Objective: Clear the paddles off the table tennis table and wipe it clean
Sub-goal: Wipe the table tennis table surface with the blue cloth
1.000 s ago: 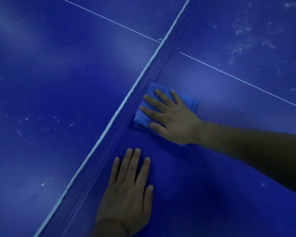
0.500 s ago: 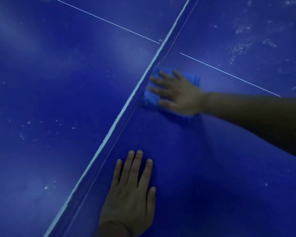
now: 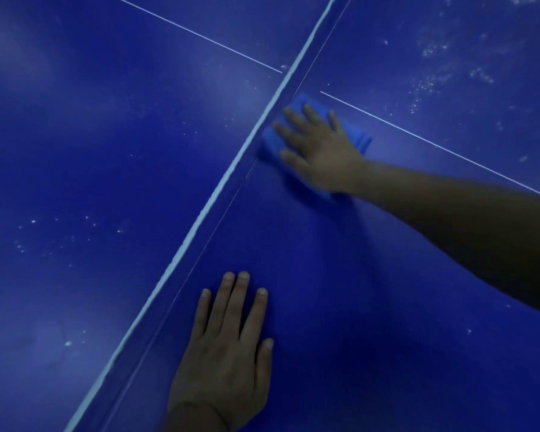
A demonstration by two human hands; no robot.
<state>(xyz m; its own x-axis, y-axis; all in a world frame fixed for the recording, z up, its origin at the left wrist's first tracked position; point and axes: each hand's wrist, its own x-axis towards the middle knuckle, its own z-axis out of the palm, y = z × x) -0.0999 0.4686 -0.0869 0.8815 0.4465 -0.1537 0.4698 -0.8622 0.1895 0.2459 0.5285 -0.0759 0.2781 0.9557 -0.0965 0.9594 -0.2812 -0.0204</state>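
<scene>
Item, nearest: our left hand [image 3: 228, 353] is lying flat on the dark blue desk [image 3: 340, 291] just beside the net, fingers [image 3: 242, 302] straight and close together, holding nothing; we are judging it to be bracing our weight while we are leaning in. Item, alongside it: the net [image 3: 200, 219], seen from above as a pale top band running diagonally from lower left to upper right, with its dark mesh falling to the near side. Item, farther along that net: our right hand [image 3: 320, 151] is pressing the blue cloth [image 3: 360, 140] flat against the desk, fingers [image 3: 293, 118] spread and extended over it rather than curled round it, their tips reaching to the foot of the net. The cloth is looking folded, soft and light; we are expecting it to bunch or slip out from under a loose palm, so we are judging an open, downward press across its middle to be the right hold, with the fold edges kept under the hand. Item, beyond: the thin white centre line [image 3: 434, 145] crossing the desk, and pale specks [image 3: 430, 79] scattering over the far right surface, with more across the net; these are reading to us as dust yet to be wiped. No paddles are showing anywhere in view.
</scene>
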